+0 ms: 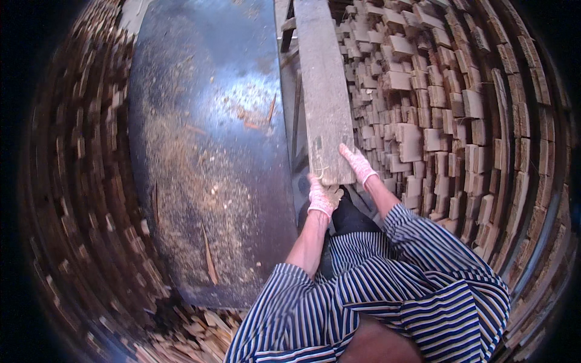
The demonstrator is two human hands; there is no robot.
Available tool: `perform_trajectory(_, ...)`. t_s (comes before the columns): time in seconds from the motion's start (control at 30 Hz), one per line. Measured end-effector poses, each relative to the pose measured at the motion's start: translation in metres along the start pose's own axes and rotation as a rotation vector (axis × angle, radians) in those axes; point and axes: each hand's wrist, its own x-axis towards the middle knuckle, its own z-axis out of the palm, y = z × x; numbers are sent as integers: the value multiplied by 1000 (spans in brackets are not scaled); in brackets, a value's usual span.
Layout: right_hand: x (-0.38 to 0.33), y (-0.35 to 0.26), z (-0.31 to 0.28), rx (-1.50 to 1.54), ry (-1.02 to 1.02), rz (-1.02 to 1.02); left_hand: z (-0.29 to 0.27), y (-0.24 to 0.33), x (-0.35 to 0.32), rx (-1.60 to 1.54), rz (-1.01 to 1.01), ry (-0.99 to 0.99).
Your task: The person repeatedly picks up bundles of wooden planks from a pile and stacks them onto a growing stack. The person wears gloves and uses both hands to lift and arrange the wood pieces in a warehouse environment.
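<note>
Right of centre, a gloved left hand point(324, 197) and right hand point(358, 164) hold a wooden plank point(327, 91) at its lower end, fingers partly curled round opposite edges, seemingly for balance.

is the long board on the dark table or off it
Off: the board lies to the right of the table, a gap showing between their edges. The left hand and right hand are at its near end.

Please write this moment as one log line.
wooden plank: right of sawdust-strewn table | left gloved hand: holds near-left corner | right gloved hand: on right edge, near end
</note>
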Motion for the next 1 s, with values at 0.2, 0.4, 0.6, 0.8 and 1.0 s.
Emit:
perform_trajectory(0.2, -11, 1, 21, 63, -37, -50, 8, 13, -191, 1309, 1278, 134)
perform_trajectory(0.4, 3, 51, 22, 47, -126, -59, -101, 93, -201, 1888, 1276, 1132)
perform_trajectory(0.6, 13, 67, 25, -82, 22, -30, -99, 98, -197, 1917, 1222, 1133)
perform_trajectory(0.8, 38, 122, 6, -19, -4, -138, -103, 92, -180, 1946, 1242, 1172)
perform_trajectory(1.0, 27, 143, 16, -296, 77, -98, -118, 81, -185, 1947, 1223, 1212)
